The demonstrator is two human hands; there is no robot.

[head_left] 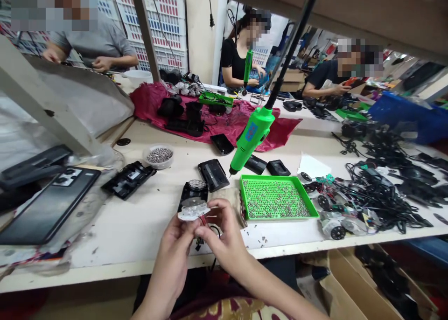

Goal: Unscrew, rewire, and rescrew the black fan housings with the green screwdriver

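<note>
Close to the table's front edge, my left hand (177, 240) and my right hand (226, 229) hold a white plastic part with wires (194, 212) between them. The left fingers grip it from beneath and the left side. My right thumb and fingers are closed at its right end, where red wires come out; a dark wire hangs below. Just behind the part lies an open black housing (185, 189) with a round grille, partly hidden by it. A second black housing (213, 174) rests behind that one.
A green screwdriver (250, 140) hangs above a green tray (280, 179) of screws. A tub of small metal pieces (160, 156), a black shell (129, 179) and a phone (49, 203) lie left. Tangled cables (371, 194) cover the right. Several people work across the table.
</note>
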